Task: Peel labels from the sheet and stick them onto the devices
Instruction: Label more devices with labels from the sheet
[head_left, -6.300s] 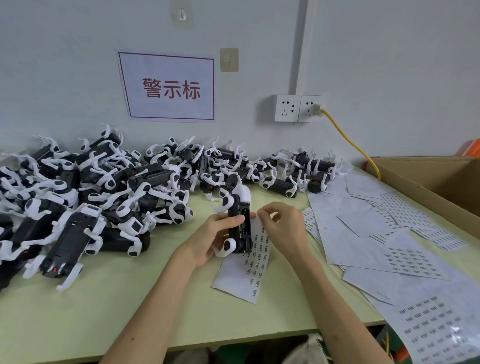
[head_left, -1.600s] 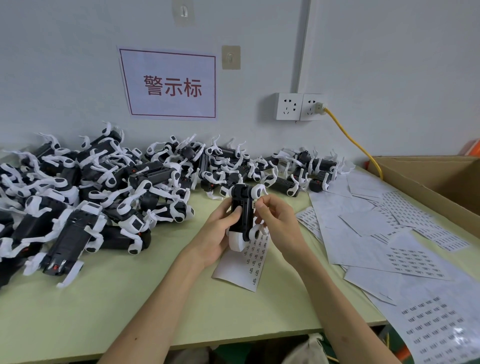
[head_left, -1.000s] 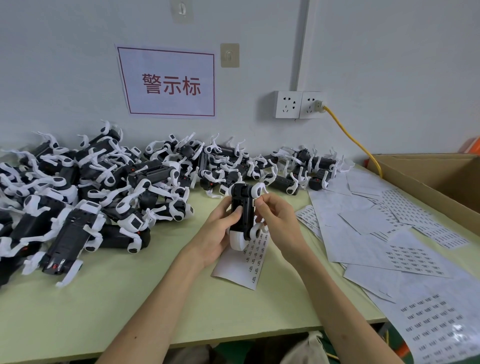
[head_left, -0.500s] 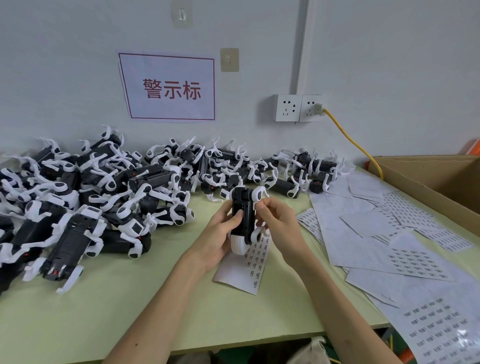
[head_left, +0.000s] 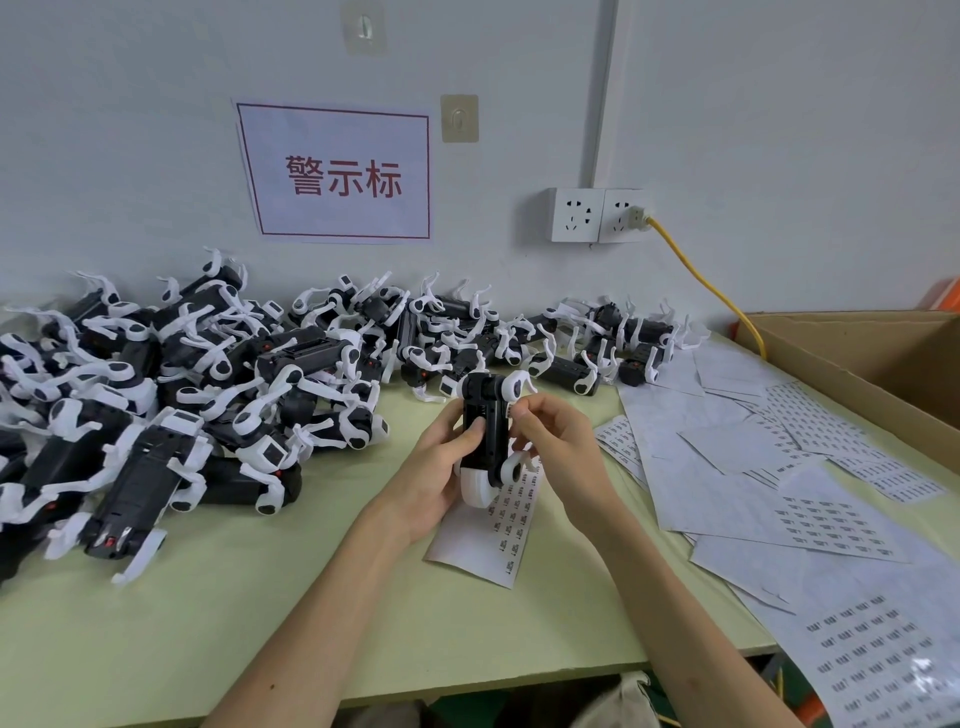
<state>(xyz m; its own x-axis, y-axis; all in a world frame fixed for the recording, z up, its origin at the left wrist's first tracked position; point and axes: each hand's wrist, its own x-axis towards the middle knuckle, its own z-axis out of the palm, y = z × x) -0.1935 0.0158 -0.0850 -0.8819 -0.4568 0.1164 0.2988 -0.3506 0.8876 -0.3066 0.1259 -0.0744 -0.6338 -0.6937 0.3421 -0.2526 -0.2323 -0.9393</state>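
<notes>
Device (head_left: 485, 431) stands upright in the left grip (head_left: 441, 467), curled round it for steadiness, while the right grip (head_left: 561, 441) pinches at its side, apparently labelling it, just above the label sheet (head_left: 488, 540) on the counter (head_left: 311, 597).

Black-and-white device (head_left: 485, 431): smooth plastic, slight sheen. Thin label sheet (head_left: 498, 525): white paper, matt. Pale green table (head_left: 260, 623): smooth, matt top. Brown box (head_left: 857, 358): dull cardboard. White socket (head_left: 576, 215): glossy plastic. Yellow cable (head_left: 696, 275): smooth sheath.
</notes>
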